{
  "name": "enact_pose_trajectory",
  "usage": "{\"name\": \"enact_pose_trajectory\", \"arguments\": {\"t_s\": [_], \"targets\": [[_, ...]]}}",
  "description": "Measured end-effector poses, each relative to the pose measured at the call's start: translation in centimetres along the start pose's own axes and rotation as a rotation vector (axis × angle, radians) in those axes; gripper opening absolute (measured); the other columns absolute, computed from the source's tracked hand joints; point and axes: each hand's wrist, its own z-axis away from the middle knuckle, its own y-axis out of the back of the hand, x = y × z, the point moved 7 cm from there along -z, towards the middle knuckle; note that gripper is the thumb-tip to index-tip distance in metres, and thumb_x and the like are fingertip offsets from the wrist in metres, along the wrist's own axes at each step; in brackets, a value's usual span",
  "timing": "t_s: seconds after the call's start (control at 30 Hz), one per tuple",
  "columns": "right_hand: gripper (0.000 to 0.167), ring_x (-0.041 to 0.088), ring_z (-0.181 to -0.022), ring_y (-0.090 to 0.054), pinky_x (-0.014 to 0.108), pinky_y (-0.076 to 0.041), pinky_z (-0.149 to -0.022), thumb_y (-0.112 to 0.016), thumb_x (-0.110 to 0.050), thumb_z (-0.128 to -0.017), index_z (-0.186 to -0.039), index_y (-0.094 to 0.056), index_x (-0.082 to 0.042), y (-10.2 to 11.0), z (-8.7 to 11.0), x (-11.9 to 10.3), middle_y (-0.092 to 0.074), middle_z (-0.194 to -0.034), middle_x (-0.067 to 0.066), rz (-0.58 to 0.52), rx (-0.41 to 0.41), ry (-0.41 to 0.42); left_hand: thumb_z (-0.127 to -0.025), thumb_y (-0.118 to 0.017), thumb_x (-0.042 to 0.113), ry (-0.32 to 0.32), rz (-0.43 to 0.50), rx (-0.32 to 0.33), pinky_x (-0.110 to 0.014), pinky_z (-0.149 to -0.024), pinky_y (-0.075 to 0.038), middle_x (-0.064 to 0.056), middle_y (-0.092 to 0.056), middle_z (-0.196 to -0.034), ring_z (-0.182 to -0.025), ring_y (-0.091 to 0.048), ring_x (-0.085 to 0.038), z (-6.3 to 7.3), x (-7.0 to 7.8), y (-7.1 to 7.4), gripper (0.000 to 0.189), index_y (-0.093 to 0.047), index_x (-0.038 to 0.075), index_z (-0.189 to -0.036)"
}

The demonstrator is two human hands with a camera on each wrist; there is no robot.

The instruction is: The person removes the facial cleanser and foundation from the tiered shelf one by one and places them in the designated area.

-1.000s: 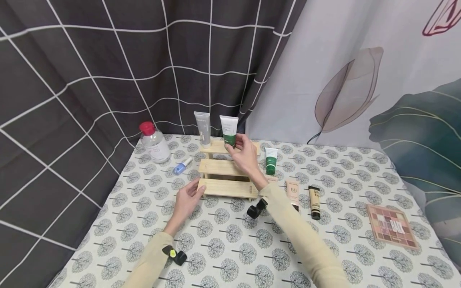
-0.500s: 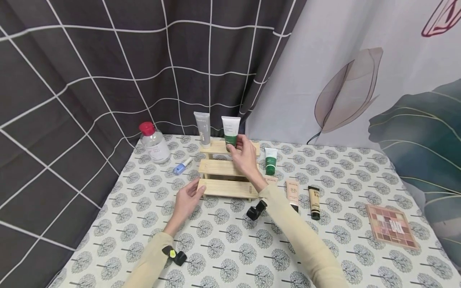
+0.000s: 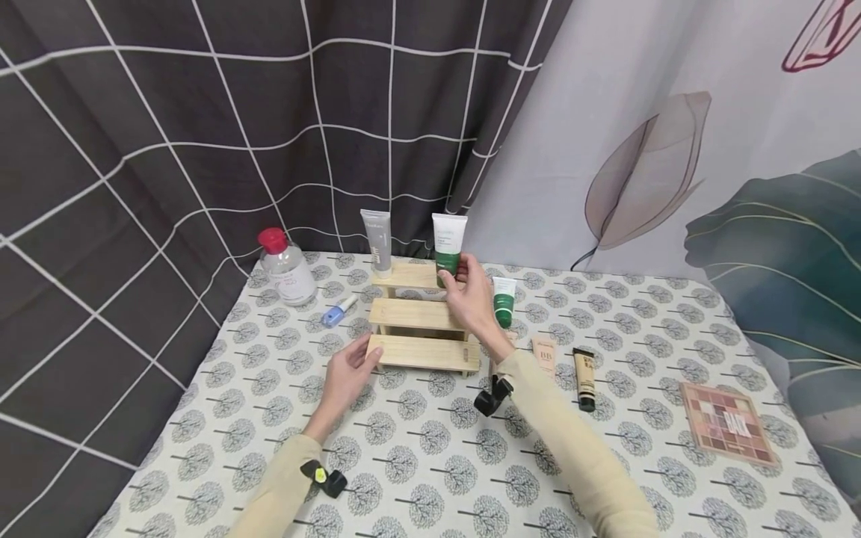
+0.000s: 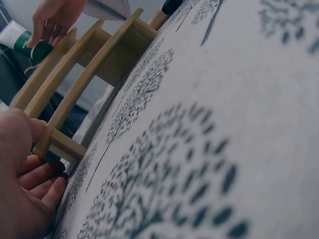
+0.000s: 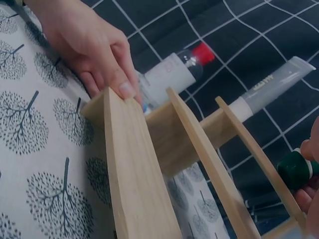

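Observation:
A three-step wooden display rack stands on the patterned cloth. My left hand grips the left end of its lowest step, thumb on top and fingers underneath, as the left wrist view shows. With my right hand I hold a white and green tube upright by its green lower end, at the right part of the top step. Whether its cap touches the wood I cannot tell. A grey tube stands cap down on the top step's left end.
Left of the rack are a clear bottle with a red cap and a small blue bottle lying down. To the right lie another green-white tube, a pink BB tube, a beige tube and a makeup palette.
My right hand has moved the white and green tube to the right along the top step, away from the grey tube. My left hand has stayed on the rack.

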Motion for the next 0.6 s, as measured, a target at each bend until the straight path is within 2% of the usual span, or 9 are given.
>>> {"name": "enact_pose_trajectory", "arguments": {"t_s": [0.2, 0.43, 0.6], "targets": [[0.039, 0.036, -0.108, -0.066, 0.042, -0.058, -0.103, -0.065, -0.012, -0.098, -0.13, -0.053, 0.006, 1.1, 0.0, 0.5, -0.065, -0.12, 0.025, -0.027, -0.001, -0.02, -0.096, -0.07, 0.027, 0.001, -0.007, 0.0, -0.037, -0.11, -0.052, -0.022, -0.057, -0.144, -0.132, -0.059, -0.036, 0.0, -0.1, -0.1, 0.056, -0.053, 0.002, -0.143], [0.038, 0.036, -0.1, -0.067, 0.044, -0.06, -0.095, -0.067, -0.013, -0.097, -0.127, -0.055, 0.007, 2.7, -0.1, 0.9, -0.067, -0.115, 0.025, 0.01, 0.046, -0.001, -0.096, -0.071, 0.029, 0.005, -0.015, 0.008, -0.037, -0.111, -0.052, -0.022, -0.057, -0.144, -0.132, -0.058, -0.036, -0.1, -0.2, 0.0, 0.056, -0.054, 0.003, -0.143], [0.04, 0.035, -0.102, -0.065, 0.044, -0.058, -0.097, -0.066, -0.016, -0.098, -0.129, -0.054, 0.006, 3.7, 0.0, 1.7, -0.066, -0.116, 0.024, 0.007, 0.049, -0.033, -0.096, -0.071, 0.029, 0.013, -0.012, 0.013, -0.037, -0.11, -0.052, -0.022, -0.057, -0.144, -0.132, -0.059, -0.036, -0.1, -0.2, -0.1, 0.056, -0.055, 0.004, -0.143]]}}
